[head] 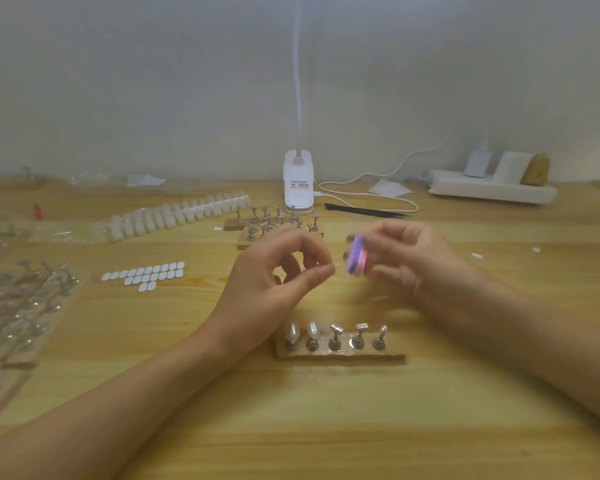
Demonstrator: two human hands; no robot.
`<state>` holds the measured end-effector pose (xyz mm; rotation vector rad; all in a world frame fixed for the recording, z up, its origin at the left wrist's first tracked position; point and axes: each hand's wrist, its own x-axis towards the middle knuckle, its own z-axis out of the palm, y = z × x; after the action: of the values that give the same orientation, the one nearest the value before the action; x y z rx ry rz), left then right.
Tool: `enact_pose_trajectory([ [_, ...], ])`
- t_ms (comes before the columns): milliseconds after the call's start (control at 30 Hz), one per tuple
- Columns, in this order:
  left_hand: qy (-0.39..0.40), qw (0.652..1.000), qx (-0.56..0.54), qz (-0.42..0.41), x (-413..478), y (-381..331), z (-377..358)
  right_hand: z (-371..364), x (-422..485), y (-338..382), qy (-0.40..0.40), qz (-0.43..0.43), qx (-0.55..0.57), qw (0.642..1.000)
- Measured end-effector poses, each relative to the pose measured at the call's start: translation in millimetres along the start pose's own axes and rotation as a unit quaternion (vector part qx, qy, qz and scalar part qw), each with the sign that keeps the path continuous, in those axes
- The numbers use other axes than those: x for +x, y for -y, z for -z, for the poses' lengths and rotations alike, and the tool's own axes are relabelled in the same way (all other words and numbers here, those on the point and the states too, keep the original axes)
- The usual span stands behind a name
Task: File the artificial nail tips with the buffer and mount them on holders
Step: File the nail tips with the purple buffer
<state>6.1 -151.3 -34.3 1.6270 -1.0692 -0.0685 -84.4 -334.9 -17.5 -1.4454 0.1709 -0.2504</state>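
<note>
— Where are the hands?

— Both are raised over the middle of the table [326, 427], close together. The left hand [278, 271] has thumb and forefinger pinched on a faint clear nail tip [334, 270], hard to make out through the blur; its other fingers are curled in.

— And the right?

— The right hand [406, 258] grips the buffer [355, 256], a pink and purple block, with its fingers curled round it. The buffer's end is just beside the pinched tip; whether they touch I cannot tell.

— The holders?

— Toward the near edge, below the hands, a wooden base [340, 355] carries five metal holders [359, 336] in a row. The two leftmost bear mounted tips [291, 332]; the other three are bare.

— Anything else?

— Behind the hands stand spare holders [264, 220] on wooden bases. Left of them lies a long strip of tips [177, 213], and nearer, a cluster of white oval pads [146, 275]. Clear bags [21, 299] of metal holders lie along the left edge. At the far edge stand a white lamp base [298, 181] and, toward the far right corner, a power strip [492, 190]. A black tool [364, 211] lies beside the lamp.
</note>
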Motion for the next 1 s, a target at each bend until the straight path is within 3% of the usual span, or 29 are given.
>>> enact_pose_trajectory([
  [67, -0.001, 1.0, 0.001, -0.003, 0, 0, 0, -6, -4, -5, 0.049, -0.004, -0.018, 0.999],
  [200, 0.002, 1.0, 0.011, -0.006, 0, -1, -1, -1, -1, -3, -0.028, 0.023, 0.018, 0.999],
  [300, -0.007, 1.0, 0.003, -0.007, 0, 0, 0, -5, -5, -7, 0.077, -0.016, -0.015, 0.997],
  [433, -0.004, 1.0, 0.01, -0.006, -1, -1, 0, -4, 0, -7, -0.006, 0.003, 0.003, 1.0],
  [533, 0.006, 1.0, 0.014, -0.02, -2, -2, -1, -2, 1, -4, 0.02, -0.013, 0.0, 1.0],
  [633, -0.001, 1.0, 0.01, -0.004, -1, -1, -1, 2, 2, -2, -0.019, 0.005, 0.003, 1.0],
  [767, -0.007, 1.0, 0.005, -0.007, 0, 0, -1, -4, -2, -8, 0.063, -0.01, -0.004, 0.998],
  [867, -0.005, 1.0, -0.005, 0.005, -1, 0, 0, -1, 2, -4, -0.018, 0.007, 0.021, 1.0],
  [1000, -0.018, 1.0, -0.009, 0.0, 0, -1, 0, -7, -3, -8, 0.072, -0.01, -0.016, 0.997],
])
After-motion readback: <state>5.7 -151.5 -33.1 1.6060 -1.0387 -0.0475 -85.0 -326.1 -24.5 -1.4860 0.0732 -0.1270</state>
